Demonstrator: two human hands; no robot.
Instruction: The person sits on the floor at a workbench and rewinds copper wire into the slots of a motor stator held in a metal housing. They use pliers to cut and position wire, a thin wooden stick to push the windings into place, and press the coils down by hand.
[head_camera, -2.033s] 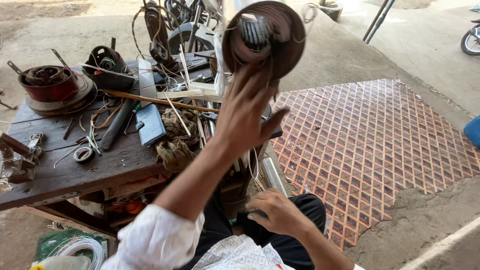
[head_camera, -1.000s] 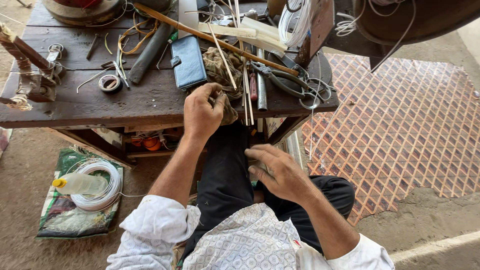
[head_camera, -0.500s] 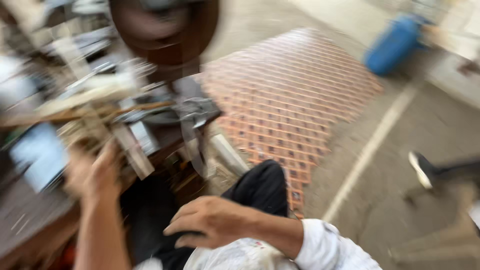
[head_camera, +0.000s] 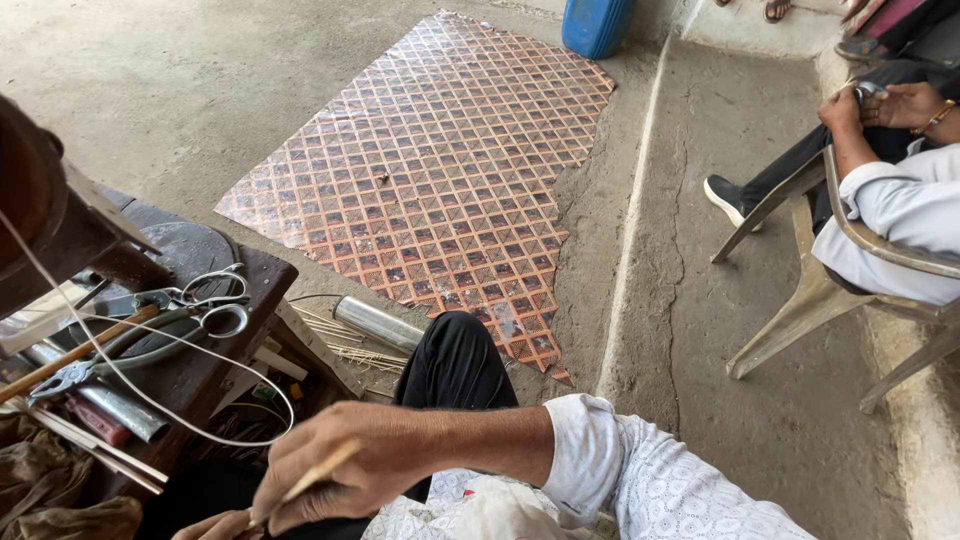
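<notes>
- Bare concrete floor (head_camera: 200, 80) with a patterned mat (head_camera: 430, 170); workbench (head_camera: 200, 370) at nine o'clock, partly cut off.
- Right hand (head_camera: 350, 465) at six o'clock, fingers pinched together on a thin stick (head_camera: 315, 478).
- Left hand (head_camera: 215, 525) mostly out of frame; grip unclear.
- Scissors (head_camera: 215, 300) lie on the bench.
- At two o'clock, a seated person (head_camera: 900, 200), partly cropped.

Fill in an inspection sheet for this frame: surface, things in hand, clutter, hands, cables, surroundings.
Surface: dark wooden workbench at left, worn and crowded.
Things in hand: a thin pale stick, pinched in the right hand.
Clutter: scissors, pliers, a wooden rod, a metal tube and loose sticks on the ground by the bench.
Hands: right hand closed on the stick; left hand only partly in view at the bottom edge, grip unclear.
Cables: white cord looping across the bench.
Surroundings: concrete floor, patterned mat, blue container, another person seated on a plastic chair at right.
</notes>
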